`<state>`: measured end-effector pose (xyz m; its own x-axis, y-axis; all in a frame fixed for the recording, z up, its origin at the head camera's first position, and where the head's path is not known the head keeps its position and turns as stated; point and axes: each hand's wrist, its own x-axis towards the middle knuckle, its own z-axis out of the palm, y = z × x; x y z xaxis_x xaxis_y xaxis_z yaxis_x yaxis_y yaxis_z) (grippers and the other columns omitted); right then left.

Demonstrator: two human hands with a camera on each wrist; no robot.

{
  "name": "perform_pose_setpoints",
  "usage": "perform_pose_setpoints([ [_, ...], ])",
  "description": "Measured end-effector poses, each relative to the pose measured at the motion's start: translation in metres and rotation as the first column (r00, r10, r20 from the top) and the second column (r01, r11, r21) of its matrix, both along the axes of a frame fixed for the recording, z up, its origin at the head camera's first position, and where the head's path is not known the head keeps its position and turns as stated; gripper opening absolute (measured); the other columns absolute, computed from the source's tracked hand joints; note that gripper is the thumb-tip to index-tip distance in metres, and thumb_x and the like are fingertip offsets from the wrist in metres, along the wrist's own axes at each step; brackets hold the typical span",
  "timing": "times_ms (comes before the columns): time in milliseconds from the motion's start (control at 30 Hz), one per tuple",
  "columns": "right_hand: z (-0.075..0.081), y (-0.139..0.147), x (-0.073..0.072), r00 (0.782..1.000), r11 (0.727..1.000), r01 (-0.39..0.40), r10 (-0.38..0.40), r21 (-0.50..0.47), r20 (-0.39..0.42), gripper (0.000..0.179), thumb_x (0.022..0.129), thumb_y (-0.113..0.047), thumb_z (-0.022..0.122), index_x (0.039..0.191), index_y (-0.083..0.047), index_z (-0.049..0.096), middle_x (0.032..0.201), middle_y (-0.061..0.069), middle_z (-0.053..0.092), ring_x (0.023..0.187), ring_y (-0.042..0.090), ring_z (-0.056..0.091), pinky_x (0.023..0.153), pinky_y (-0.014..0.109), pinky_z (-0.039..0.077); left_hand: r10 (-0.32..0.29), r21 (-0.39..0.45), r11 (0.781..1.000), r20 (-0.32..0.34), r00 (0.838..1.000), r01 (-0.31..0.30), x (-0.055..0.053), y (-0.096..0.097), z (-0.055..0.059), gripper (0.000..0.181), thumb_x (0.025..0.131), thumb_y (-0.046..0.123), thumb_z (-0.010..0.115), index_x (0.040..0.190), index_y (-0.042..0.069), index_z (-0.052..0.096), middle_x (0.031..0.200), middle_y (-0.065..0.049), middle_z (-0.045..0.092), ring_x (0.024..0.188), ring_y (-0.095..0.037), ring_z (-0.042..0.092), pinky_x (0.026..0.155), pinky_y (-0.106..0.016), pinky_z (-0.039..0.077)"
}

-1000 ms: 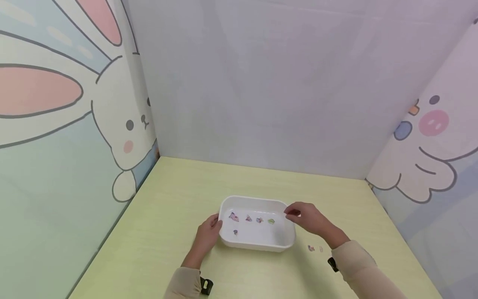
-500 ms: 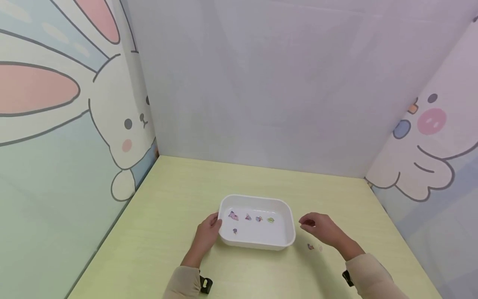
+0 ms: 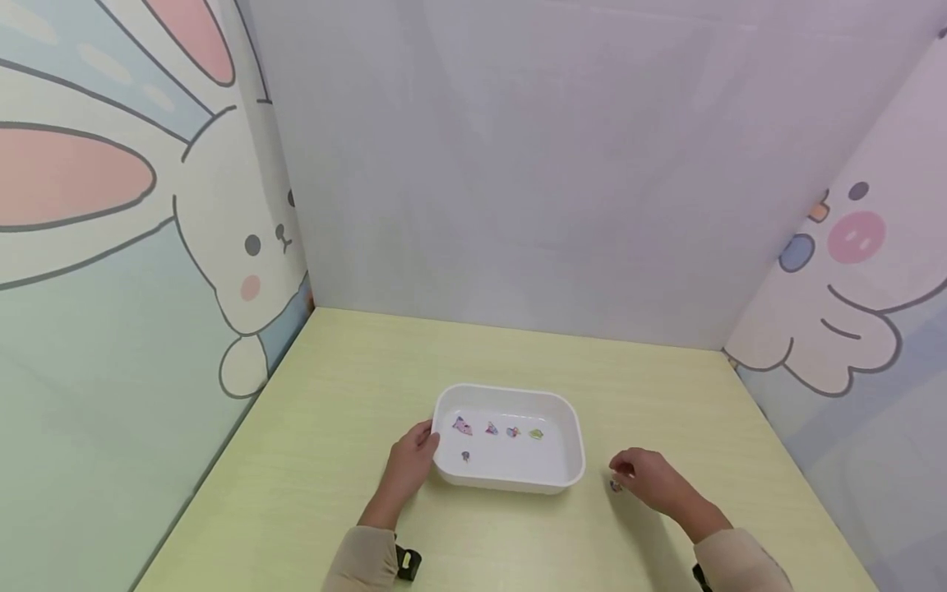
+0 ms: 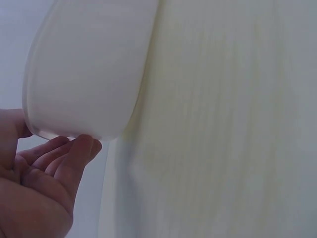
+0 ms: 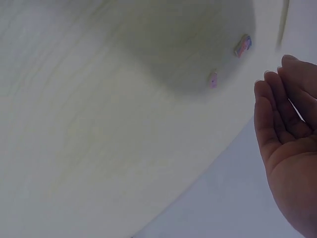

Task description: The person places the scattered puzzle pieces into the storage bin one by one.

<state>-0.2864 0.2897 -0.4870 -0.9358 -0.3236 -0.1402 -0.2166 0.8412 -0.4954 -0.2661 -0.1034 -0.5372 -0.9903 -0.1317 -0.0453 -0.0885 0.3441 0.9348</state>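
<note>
My left hand grips the left end of a white rectangular tray, thumb at the rim and fingers against the outer wall, as the left wrist view shows. Inside the tray lie several small colourful cut-out pieces, among them a pink one at the left and a green one at the right. My right hand hovers right of the tray, fingers loosely bent and nothing between them. Close by its fingertips a small multicoloured piece lies on the table, with a smaller pinkish piece beside it.
The pale yellow table runs back to a plain light curtain. A rabbit-printed wall bounds it at the left, and another cartoon-printed wall at the right.
My right hand has moved from over the tray's right end rightward and nearer, to the pieces on the table, covering one in the head view. The left hand keeps its grip on the tray.
</note>
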Motion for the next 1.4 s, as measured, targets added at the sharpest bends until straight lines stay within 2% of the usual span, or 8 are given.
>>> perform_pose_setpoints([
  [233, -0.009, 0.000, 0.003, 1.000, 0.998, 0.008, -0.008, 0.062, -0.006, 0.012, 0.083, 0.000, 0.073, 0.094, 0.001, 0.069, 0.087, 0.002, 0.063, 0.083, 0.023, 0.060, 0.075, 0.042, 0.053, -0.003, 0.006, 1.000, -0.002, 1.000, 0.003, 0.000, 0.000, 0.001, 0.040, 0.101, 0.019, 0.053, 0.135, -0.003, 0.053, 0.128, -0.021, 0.060, 0.118, -0.036, 0.056, 0.098, -0.049, 0.046],
  [567, -0.017, -0.002, 0.007, 0.996, 0.993, -0.049, 0.057, 0.107, -0.069, 0.010, 0.080, 0.004, 0.072, 0.083, -0.004, 0.068, 0.073, -0.003, 0.050, 0.067, 0.013, 0.045, 0.060, 0.031, 0.046, -0.005, 0.017, 1.000, 0.000, 1.000, 0.005, 0.000, 0.000, 0.000, 0.041, 0.101, 0.020, 0.052, 0.136, -0.002, 0.053, 0.128, -0.020, 0.060, 0.119, -0.036, 0.056, 0.099, -0.049, 0.045],
  [867, -0.018, 0.000, 0.007, 0.983, 0.984, -0.131, 0.146, 0.124, -0.116, 0.010, 0.082, 0.004, 0.072, 0.081, -0.004, 0.066, 0.073, -0.006, 0.051, 0.067, 0.008, 0.045, 0.059, 0.029, 0.046, -0.005, 0.026, 1.000, -0.005, 1.000, 0.005, 0.000, 0.000, 0.001, 0.041, 0.101, 0.020, 0.052, 0.135, -0.003, 0.053, 0.129, -0.021, 0.059, 0.119, -0.036, 0.055, 0.099, -0.048, 0.045],
  [1167, -0.013, -0.004, 0.010, 0.989, 0.990, -0.072, 0.086, 0.120, -0.116, 0.010, 0.081, 0.005, 0.071, 0.082, -0.005, 0.067, 0.074, -0.003, 0.053, 0.069, 0.012, 0.050, 0.061, 0.031, 0.049, -0.012, 0.019, 1.000, -0.003, 1.000, 0.012, 0.001, -0.001, 0.000, 0.042, 0.101, 0.020, 0.052, 0.136, -0.003, 0.053, 0.129, -0.021, 0.059, 0.120, -0.036, 0.055, 0.100, -0.049, 0.044],
  [1400, 0.001, -0.006, 0.006, 0.984, 0.995, -0.050, 0.064, 0.089, -0.167, 0.010, 0.081, 0.002, 0.074, 0.083, -0.005, 0.068, 0.077, -0.003, 0.056, 0.072, 0.013, 0.056, 0.063, 0.031, 0.052, -0.016, 0.017, 1.000, -0.005, 1.000, 0.016, 0.001, -0.002, 0.001, 0.043, 0.101, 0.021, 0.052, 0.136, -0.004, 0.052, 0.129, -0.022, 0.059, 0.120, -0.036, 0.055, 0.100, -0.049, 0.044],
])
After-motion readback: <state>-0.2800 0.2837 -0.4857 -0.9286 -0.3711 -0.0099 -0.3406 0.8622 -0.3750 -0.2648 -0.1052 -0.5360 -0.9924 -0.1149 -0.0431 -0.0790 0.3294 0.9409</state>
